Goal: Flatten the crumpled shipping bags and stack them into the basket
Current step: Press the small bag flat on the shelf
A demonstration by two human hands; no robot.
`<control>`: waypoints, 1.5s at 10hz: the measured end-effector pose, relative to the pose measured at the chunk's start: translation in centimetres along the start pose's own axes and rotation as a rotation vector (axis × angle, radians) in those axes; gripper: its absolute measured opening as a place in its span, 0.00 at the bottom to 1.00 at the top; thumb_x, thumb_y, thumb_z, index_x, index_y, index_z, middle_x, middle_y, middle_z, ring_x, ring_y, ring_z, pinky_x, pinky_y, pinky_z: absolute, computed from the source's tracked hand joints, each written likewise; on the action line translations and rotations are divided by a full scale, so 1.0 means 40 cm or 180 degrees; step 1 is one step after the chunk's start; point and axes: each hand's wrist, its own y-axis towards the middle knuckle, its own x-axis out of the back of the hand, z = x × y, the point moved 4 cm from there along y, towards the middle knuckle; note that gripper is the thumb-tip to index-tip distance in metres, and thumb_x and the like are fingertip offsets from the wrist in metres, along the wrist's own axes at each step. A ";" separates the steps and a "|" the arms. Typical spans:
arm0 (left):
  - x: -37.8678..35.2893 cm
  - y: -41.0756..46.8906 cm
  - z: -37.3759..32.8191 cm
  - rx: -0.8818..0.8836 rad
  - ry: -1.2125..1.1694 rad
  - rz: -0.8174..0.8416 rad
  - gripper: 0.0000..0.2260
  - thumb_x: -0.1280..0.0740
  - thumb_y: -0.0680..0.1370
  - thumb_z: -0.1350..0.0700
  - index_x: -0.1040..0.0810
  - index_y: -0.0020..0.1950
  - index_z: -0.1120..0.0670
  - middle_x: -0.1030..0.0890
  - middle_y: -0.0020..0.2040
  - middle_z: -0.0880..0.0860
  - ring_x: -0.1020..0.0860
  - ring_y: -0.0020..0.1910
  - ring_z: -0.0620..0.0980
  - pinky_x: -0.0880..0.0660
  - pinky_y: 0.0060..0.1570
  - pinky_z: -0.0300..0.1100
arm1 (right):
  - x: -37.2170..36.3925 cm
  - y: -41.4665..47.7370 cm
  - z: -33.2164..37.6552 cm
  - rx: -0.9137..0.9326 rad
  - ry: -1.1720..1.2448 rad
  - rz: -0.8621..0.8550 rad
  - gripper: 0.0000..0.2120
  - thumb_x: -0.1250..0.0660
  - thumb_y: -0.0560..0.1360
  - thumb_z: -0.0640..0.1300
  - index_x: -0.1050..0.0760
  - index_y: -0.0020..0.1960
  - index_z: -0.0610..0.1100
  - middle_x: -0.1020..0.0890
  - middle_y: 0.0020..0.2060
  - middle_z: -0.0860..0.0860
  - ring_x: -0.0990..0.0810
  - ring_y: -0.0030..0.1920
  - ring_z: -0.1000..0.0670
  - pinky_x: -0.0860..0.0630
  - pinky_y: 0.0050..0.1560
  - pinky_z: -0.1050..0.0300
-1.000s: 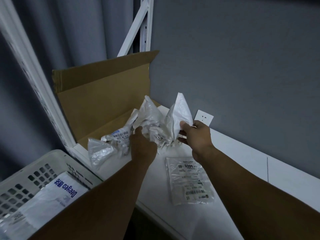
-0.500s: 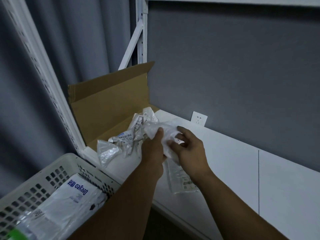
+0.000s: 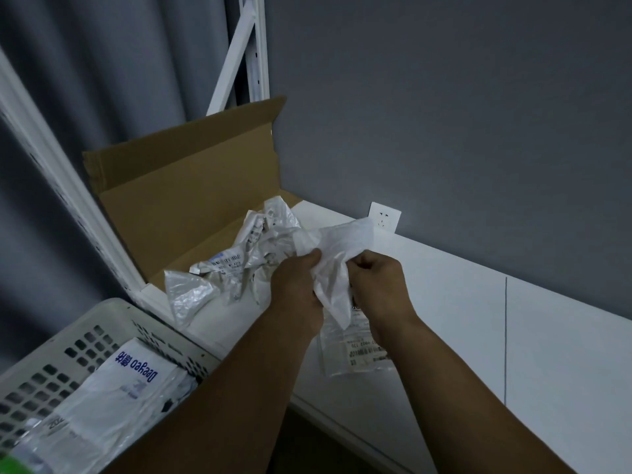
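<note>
Both hands meet over the white counter [image 3: 461, 319], each closed on the same crumpled white shipping bag [image 3: 337, 244]; the left hand [image 3: 295, 285] grips its left side with the fingers curled tight, the right hand [image 3: 374, 282] pinches its right side in a closed fist; the bag bunches between them, its upper part fanning out toward the far wall and a loose tail hanging down between the wrists.

Beneath the right hand a flattened clear bag with a printed label [image 3: 359, 357] lies on the counter, partly hidden by the wrist; to the left a heap of crumpled bags [image 3: 239, 268] spills out of an open cardboard box [image 3: 178, 206] at the far left end of the counter; the heap reaches the near edge of the counter, and its right side is just beside the left hand.

At the near left stands a white perforated basket [image 3: 113, 313], below the counter edge; flattened bags lie in it, the top one printed "Deeyeo" [image 3: 130, 378]; the left forearm crosses over its right corner.

A white wall socket [image 3: 384, 217] sits on the grey wall just beyond the held bag; a white shelf upright [image 3: 254, 46] rises behind the box.
</note>
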 end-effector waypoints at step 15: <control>0.004 -0.022 -0.007 -0.0721 0.0626 -0.0455 0.12 0.36 0.81 0.58 0.23 0.61 0.63 0.19 0.50 0.58 0.19 0.50 0.58 0.23 0.48 0.46 | -0.003 -0.029 0.010 0.0197 0.0172 0.0629 0.07 0.35 0.77 0.31 0.17 0.47 0.32 0.16 0.45 0.36 0.16 0.43 0.40 0.17 0.45 0.49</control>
